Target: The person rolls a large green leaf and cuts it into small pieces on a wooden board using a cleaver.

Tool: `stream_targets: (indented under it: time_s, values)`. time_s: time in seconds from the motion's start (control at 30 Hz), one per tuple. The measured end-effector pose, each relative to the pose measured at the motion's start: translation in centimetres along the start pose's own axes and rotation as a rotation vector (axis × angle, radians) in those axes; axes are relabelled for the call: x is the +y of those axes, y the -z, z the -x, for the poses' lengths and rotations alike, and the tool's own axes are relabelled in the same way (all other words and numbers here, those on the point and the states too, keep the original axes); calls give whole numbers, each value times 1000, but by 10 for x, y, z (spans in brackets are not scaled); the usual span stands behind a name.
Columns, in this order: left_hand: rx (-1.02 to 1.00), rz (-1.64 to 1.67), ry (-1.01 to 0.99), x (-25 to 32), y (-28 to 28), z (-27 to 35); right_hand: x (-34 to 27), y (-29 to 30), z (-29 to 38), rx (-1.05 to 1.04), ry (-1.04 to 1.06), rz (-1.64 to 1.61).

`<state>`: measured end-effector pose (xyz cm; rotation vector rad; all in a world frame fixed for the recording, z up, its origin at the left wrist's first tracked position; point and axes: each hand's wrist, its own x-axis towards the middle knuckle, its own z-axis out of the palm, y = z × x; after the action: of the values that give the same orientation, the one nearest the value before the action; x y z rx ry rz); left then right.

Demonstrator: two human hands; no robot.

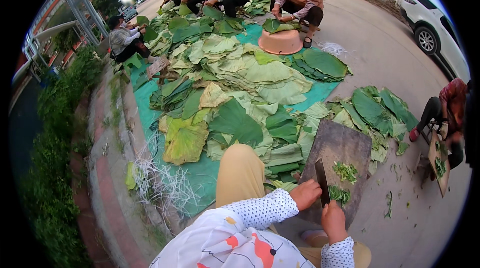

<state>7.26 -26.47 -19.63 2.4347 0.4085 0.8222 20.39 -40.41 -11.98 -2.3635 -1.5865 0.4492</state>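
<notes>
A cleaver (322, 181) stands edge-down over a worn wooden cutting board (341, 138), its handle in my right hand (333, 220). Just left of the blade, my left hand (306, 194) rests at the board's near left part with curled fingers. Whether anything is under those fingers is hidden. Right of the blade lies a heap of dark green shredded leaf (339, 195). A second, paler heap of cut leaf (345, 172) sits farther up the board. Folded leaves (287, 157) are stacked beyond the board's left side, near my knee.
Large lotus leaves (236, 121) cover much of a green ground sheet (195, 178). White plastic strings (165, 181) lie tangled at left. Ahead, a person (300, 1) handles leaves over an upturned pink basin (280, 41). Another person (452, 106) sits at right by a board (438, 163). A white car (437, 29) stands beyond.
</notes>
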Motion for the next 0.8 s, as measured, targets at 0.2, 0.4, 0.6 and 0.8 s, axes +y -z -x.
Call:
stream_targets:
  time_s: [0.2, 0.4, 0.6, 0.8]
  values:
    - [12, -109, -65, 10, 6, -2, -13, -14, 2, 79, -31, 59]
    - [-18, -236, -29, 11, 30, -5, -22, 2, 10, 102, 63, 11]
    - [-71, -164, -50, 18, 25, -14, -4, -2, 34, 94, -12, -7]
    - [-58, -121, -25, 14, 17, -8, -4, -1, 34, 105, 13, -24]
